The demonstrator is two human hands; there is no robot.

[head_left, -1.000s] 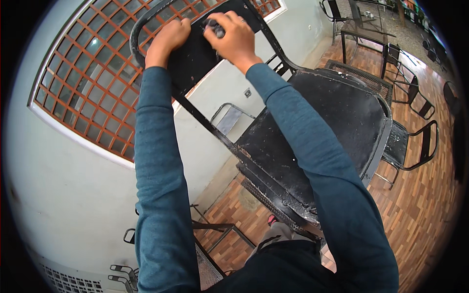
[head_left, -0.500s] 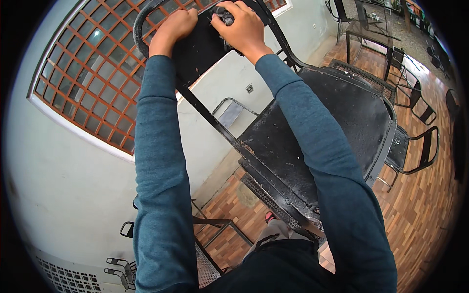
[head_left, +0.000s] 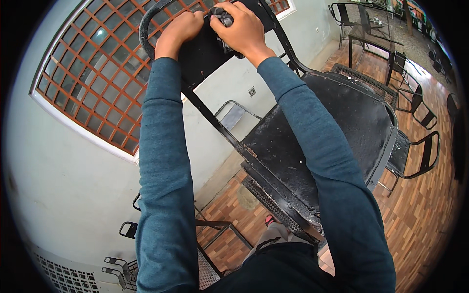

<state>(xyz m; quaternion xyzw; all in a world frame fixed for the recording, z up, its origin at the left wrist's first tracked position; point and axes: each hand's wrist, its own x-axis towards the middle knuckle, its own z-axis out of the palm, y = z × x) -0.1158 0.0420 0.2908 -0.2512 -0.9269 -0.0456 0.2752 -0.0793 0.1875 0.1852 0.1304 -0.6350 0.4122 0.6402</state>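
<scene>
A black metal chair with worn, chipped paint stands tilted across the view, its seat toward the right and its backrest at the top. My left hand is closed at the backrest's upper edge; its fingertips are hidden behind the knuckles. Bunched under my right hand is a dark, crumpled cloth, pressed against the backrest panel. The thumb and fingers of that hand curl around it. Both arms, in blue-green sleeves, reach forward over the chair.
Below the chair shows a perforated dark metal surface. A grey folding chair stands by the wall. At the right are another black chair and a dark table on the wood-patterned floor. An orange-latticed window fills the upper left.
The whole view has shifted slightly. Both hands stay at the backrest, and the cloth is still under the right hand, with little visible movement against the chair.
</scene>
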